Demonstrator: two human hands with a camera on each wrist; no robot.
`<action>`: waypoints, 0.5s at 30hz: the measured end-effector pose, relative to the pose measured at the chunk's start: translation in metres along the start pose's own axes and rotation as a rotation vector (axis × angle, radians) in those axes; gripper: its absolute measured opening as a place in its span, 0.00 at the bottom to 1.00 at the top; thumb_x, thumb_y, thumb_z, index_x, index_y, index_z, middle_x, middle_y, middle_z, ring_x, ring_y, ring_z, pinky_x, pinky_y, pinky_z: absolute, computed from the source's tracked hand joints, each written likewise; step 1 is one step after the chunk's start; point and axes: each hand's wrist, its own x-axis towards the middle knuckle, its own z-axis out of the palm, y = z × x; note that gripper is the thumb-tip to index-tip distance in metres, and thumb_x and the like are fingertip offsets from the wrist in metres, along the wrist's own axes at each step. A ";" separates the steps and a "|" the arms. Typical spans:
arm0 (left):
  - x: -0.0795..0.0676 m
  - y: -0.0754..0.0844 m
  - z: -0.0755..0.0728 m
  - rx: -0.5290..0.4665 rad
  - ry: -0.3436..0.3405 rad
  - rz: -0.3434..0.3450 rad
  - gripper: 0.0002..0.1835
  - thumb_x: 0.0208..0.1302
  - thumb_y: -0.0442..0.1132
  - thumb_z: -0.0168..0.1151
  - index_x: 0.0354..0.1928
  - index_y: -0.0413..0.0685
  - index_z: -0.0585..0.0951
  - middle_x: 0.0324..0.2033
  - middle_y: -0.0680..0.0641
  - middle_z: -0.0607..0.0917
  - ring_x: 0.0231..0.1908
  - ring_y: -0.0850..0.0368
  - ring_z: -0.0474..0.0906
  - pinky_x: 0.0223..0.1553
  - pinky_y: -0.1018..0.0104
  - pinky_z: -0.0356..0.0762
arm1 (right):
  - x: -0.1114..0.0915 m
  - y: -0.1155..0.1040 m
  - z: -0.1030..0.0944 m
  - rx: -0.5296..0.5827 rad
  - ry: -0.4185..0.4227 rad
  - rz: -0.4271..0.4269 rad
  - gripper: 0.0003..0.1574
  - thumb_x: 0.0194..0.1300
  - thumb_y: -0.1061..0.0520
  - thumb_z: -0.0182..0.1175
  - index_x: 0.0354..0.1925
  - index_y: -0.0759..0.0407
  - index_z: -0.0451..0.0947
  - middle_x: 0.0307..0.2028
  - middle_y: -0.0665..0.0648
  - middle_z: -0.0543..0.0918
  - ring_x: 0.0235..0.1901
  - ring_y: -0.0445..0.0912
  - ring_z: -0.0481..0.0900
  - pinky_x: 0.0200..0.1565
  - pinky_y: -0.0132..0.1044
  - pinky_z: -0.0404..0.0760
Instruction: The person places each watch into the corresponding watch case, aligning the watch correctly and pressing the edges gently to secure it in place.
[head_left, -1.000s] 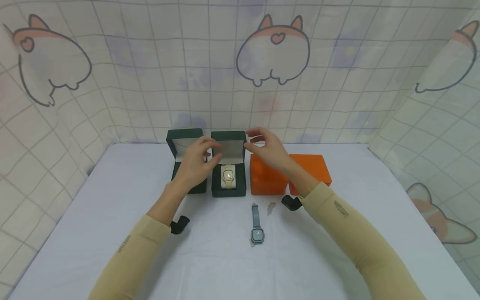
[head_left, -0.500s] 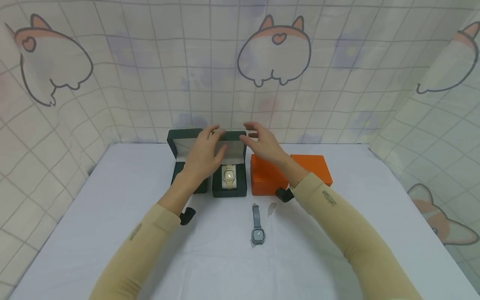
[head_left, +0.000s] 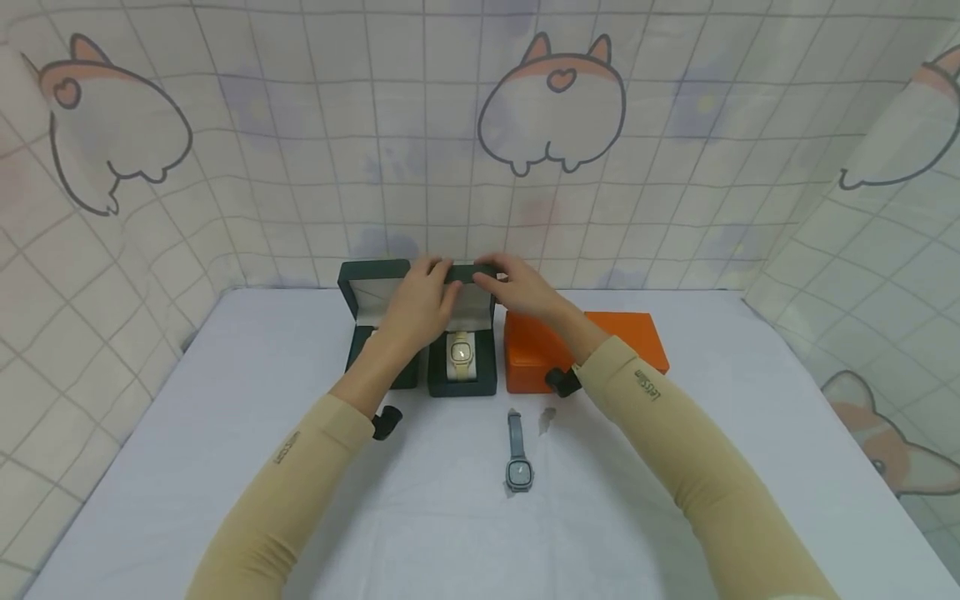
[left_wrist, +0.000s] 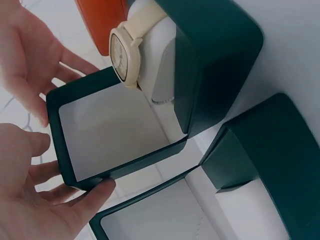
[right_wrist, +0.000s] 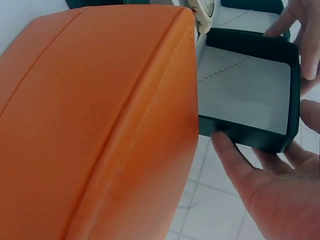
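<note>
An open dark green watch box (head_left: 486, 382) stands at the back of the table with its lid raised. Inside, a gold watch (head_left: 461, 353) sits round a white cushion. At the lid's left corner, my left hand (head_left: 422, 302) holds its edge, with fingers on the side and behind it. My right hand (head_left: 519, 288) grips the right corner in the same way. The lid's pale lining (left_wrist: 110, 130) shows between both hands in the left wrist view. A blue-grey watch (head_left: 519, 472) lies nearer on the white cloth.
A second open green box (head_left: 375, 268) stands just left, partly behind my left forearm. Two orange boxes, one close (head_left: 528, 367) and one farther right (head_left: 630, 333), stand beside the watch box. A patterned curtain (head_left: 450, 192) hangs behind the table.
Both hands have moved inward along the back to the green box's lid corners and now touch them. The boxes and both watches stay where they were.
</note>
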 end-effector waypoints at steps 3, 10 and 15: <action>0.002 0.000 0.001 0.007 -0.009 0.000 0.26 0.82 0.43 0.50 0.70 0.30 0.69 0.65 0.31 0.72 0.66 0.37 0.69 0.67 0.47 0.69 | -0.001 -0.001 -0.001 0.050 -0.017 0.015 0.29 0.81 0.48 0.54 0.71 0.60 0.68 0.70 0.61 0.69 0.66 0.59 0.72 0.58 0.50 0.80; 0.005 -0.003 -0.003 0.021 -0.008 -0.003 0.24 0.82 0.43 0.51 0.68 0.32 0.73 0.60 0.33 0.76 0.60 0.38 0.75 0.62 0.48 0.74 | 0.000 -0.004 -0.001 0.084 -0.027 0.052 0.29 0.79 0.48 0.56 0.70 0.61 0.69 0.66 0.61 0.71 0.61 0.57 0.76 0.55 0.48 0.83; 0.008 -0.002 -0.008 0.009 -0.067 -0.033 0.25 0.81 0.45 0.53 0.69 0.34 0.73 0.62 0.34 0.76 0.60 0.38 0.75 0.61 0.46 0.75 | -0.001 -0.006 -0.003 0.096 -0.037 0.077 0.27 0.79 0.50 0.56 0.68 0.61 0.68 0.67 0.62 0.71 0.61 0.55 0.75 0.57 0.49 0.82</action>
